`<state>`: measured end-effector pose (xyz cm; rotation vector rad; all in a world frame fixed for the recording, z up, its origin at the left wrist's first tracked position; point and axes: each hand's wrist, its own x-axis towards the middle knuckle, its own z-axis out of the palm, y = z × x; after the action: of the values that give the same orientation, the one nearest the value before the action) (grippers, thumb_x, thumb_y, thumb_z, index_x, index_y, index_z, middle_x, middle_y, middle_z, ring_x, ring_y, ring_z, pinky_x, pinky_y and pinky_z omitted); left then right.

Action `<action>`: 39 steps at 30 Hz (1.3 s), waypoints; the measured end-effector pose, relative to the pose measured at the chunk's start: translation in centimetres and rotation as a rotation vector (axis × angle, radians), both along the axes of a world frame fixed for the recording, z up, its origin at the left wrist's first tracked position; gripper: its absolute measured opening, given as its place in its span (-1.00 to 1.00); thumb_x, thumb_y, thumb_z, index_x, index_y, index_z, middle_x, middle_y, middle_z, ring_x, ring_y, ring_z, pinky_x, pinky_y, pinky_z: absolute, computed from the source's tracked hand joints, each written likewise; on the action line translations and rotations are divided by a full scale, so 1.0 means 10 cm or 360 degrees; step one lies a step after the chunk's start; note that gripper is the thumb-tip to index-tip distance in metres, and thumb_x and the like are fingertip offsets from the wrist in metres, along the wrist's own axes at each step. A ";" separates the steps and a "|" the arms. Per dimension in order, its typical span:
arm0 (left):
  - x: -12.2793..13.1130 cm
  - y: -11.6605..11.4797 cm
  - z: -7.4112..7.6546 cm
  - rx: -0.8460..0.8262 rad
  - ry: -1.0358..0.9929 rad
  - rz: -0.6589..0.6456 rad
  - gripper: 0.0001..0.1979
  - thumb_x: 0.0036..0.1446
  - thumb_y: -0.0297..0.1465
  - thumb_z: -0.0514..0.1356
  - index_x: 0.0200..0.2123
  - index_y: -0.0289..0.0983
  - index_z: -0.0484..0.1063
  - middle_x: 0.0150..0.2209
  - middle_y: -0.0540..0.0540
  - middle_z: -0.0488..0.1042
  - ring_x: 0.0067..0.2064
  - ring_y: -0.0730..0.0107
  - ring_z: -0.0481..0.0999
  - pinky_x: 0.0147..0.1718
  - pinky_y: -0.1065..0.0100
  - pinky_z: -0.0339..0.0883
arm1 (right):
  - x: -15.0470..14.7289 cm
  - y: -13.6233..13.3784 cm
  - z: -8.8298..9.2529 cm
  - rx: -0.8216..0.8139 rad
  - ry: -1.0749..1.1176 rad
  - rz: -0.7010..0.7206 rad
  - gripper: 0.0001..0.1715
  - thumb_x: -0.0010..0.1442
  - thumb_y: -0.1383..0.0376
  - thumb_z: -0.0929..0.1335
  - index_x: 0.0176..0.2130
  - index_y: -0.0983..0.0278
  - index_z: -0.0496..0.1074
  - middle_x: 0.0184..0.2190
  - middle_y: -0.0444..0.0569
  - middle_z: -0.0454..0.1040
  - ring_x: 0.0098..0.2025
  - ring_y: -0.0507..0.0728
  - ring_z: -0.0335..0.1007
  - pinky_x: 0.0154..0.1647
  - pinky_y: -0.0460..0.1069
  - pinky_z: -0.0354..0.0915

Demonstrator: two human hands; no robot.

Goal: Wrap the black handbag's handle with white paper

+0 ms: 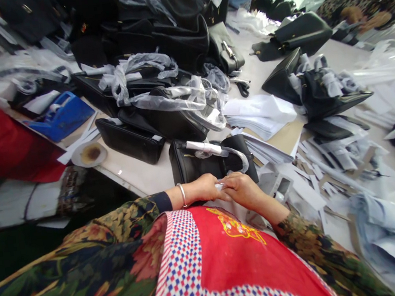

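A black handbag (194, 165) lies on the table right in front of me, its far handle (204, 147) covered in white paper and clear plastic. At the bag's near edge, my left hand (206, 186) and my right hand (240, 188) meet with fingers closed. Both pinch a small piece of white wrapping (219, 186) between them. What lies inside that wrapping is hidden by my fingers.
Black handbags with plastic-wrapped handles (167, 106) crowd the table beyond. White paper sheets (258, 114) and paper strips lie to the right. A blue tape dispenser (60, 117) and a round dish (89, 154) sit left. Another person's hands (365, 21) work at far right.
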<state>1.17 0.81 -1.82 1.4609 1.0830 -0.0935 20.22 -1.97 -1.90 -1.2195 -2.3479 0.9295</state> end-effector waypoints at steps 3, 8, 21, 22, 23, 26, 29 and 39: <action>0.00 -0.03 -0.06 0.0100 -0.0029 0.0003 -0.57 -0.17 -0.05 0.46 -0.43 -0.32 0.58 -0.56 0.06 0.43 -0.50 0.45 0.33 -0.51 0.39 0.11 | 0.01 -0.02 0.01 0.0014 -0.0026 -0.0025 -0.80 0.19 0.44 0.40 -0.34 0.21 0.65 -0.37 -0.02 0.64 -0.29 0.14 0.55 -0.14 0.02 0.41; -0.03 -0.07 -0.13 0.0328 -0.0145 -0.0073 -0.60 -0.09 -0.08 0.45 -0.40 -0.32 0.60 -0.50 0.01 0.52 -0.46 0.43 0.41 -0.45 0.40 0.14 | 0.01 -0.04 0.03 0.0019 -0.0030 -0.0111 -0.81 0.17 0.44 0.42 -0.36 0.20 0.65 -0.36 -0.05 0.65 -0.30 0.13 0.54 -0.15 0.00 0.39; -0.01 -0.14 -0.20 0.0540 -0.0117 -0.0004 -0.51 0.15 0.03 0.26 -0.49 -0.30 0.54 -0.53 -0.03 0.49 -0.51 0.46 0.35 -0.50 0.39 0.07 | 0.00 -0.09 0.02 0.0040 0.0032 -0.0244 -0.80 0.29 0.34 0.36 -0.28 0.22 0.62 -0.29 0.01 0.65 -0.24 0.17 0.56 -0.17 0.03 0.39; -0.01 -0.14 -0.21 0.0521 -0.0140 0.0006 -0.50 0.16 0.04 0.24 -0.50 -0.30 0.54 -0.55 -0.03 0.47 -0.51 0.46 0.34 -0.51 0.39 0.08 | 0.00 -0.10 0.01 0.0039 0.0063 -0.0256 -0.78 0.31 0.32 0.34 -0.25 0.23 0.62 -0.27 0.02 0.65 -0.22 0.18 0.56 -0.14 0.04 0.40; -0.01 -0.14 -0.21 0.0500 -0.0162 0.0013 -0.49 0.17 0.04 0.23 -0.50 -0.31 0.54 -0.55 -0.02 0.46 -0.51 0.47 0.33 -0.51 0.38 0.08 | 0.01 -0.10 0.00 0.0020 0.0095 -0.0269 -0.75 0.33 0.29 0.32 -0.22 0.23 0.61 -0.26 0.04 0.65 -0.21 0.19 0.56 -0.13 0.06 0.40; -0.01 -0.12 -0.16 0.0463 -0.0187 0.0038 -0.49 0.20 0.01 0.19 -0.51 -0.32 0.52 -0.56 -0.01 0.43 -0.51 0.47 0.32 -0.50 0.37 0.08 | 0.05 -0.07 0.01 -0.0206 0.0244 -0.0301 -0.68 0.36 0.20 0.28 -0.16 0.22 0.60 -0.25 0.03 0.66 -0.20 0.20 0.57 -0.13 0.08 0.42; 0.00 -0.10 -0.07 0.0439 -0.0117 0.0085 -0.53 0.19 -0.04 0.20 -0.51 -0.33 0.51 -0.56 -0.02 0.42 -0.50 0.44 0.34 -0.49 0.35 0.09 | 0.15 -0.03 0.05 -0.0393 0.0450 -0.0525 -0.63 0.35 0.11 0.28 -0.04 0.22 0.57 -0.12 0.04 0.65 -0.10 0.21 0.57 -0.08 0.09 0.44; 0.01 -0.12 0.00 0.0600 -0.0005 0.0041 -0.62 0.21 -0.10 0.22 -0.37 -0.32 0.57 -0.37 -0.07 0.42 -0.38 0.40 0.39 -0.41 0.36 0.16 | 0.11 -0.29 0.04 -0.1109 0.0364 -0.1351 -0.43 0.27 -0.11 0.32 -0.06 0.31 0.45 -0.42 -0.01 0.55 -0.61 0.05 0.36 -0.69 -0.08 0.20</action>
<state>1.23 -0.36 -1.80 1.7800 1.1589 0.1390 21.33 -4.83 -1.47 -1.9765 -1.1061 1.4604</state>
